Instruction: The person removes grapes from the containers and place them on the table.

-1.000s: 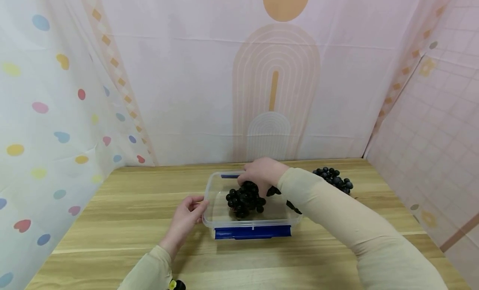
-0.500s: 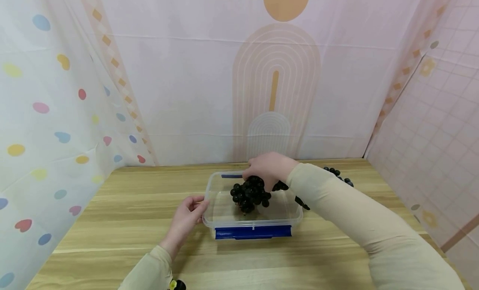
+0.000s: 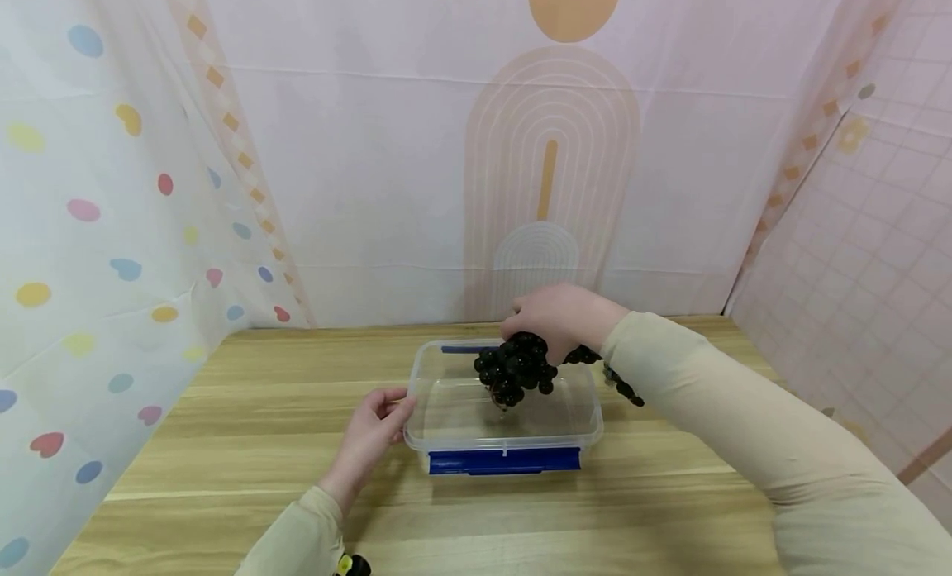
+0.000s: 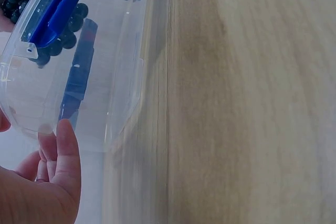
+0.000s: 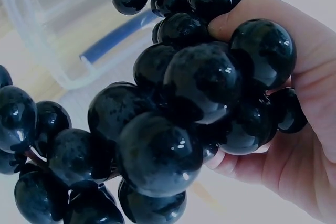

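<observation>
My right hand (image 3: pixel 565 316) grips a bunch of black grapes (image 3: pixel 516 368) over the back right part of a clear plastic food container (image 3: pixel 502 444). In the right wrist view the thumb and fingers pinch among the grapes (image 5: pixel 202 82), and part of the bunch trails toward the wrist. More grapes (image 3: pixel 625 387) hang past the container's right wall, below the sleeve. My left hand (image 3: pixel 375 427) holds the container's left side, thumb by the rim. In the left wrist view its fingers (image 4: pixel 67 150) touch the clear outer wall.
The container has blue clips (image 3: pixel 506 461) along its front and back edges. It stands on a wooden table (image 3: pixel 283 411), with patterned cloth (image 3: pixel 372 188) hanging behind and at both sides. A small black and yellow object (image 3: pixel 353 564) sits by the left sleeve.
My right hand has risen and moved right with the grapes, lifting them higher in the container. My left hand stays put. Grapes at the back right of the table are now hidden by the arm.
</observation>
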{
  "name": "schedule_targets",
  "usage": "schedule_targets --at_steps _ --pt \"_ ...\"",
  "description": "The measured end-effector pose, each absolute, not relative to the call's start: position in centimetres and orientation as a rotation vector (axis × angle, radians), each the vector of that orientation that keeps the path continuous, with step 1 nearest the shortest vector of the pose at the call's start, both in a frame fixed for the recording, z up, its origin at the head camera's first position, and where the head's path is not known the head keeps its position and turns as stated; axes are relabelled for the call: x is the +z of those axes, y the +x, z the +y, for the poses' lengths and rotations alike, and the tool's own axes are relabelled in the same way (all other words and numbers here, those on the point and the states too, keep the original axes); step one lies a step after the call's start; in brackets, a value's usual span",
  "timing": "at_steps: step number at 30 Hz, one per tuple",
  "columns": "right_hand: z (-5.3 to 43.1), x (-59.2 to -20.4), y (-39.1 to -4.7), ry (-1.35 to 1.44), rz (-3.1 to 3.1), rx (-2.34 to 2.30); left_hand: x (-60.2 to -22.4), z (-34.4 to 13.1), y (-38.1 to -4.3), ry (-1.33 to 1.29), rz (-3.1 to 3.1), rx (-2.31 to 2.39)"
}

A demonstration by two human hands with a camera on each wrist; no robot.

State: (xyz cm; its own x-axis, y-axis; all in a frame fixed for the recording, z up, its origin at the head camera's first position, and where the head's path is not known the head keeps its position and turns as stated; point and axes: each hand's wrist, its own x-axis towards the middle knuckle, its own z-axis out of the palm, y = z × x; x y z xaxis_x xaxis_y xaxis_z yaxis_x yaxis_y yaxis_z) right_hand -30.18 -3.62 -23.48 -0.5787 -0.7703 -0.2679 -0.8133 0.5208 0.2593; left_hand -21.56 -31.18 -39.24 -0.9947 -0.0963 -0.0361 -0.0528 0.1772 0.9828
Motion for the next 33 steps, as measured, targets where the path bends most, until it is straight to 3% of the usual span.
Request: schedule_targets --at_steps 33 --pt "6.7 -19.9 -28.6 -1.202 2.928 0.385 -39.2 -31.3 -21.5 0.157 -2.413 -1.976"
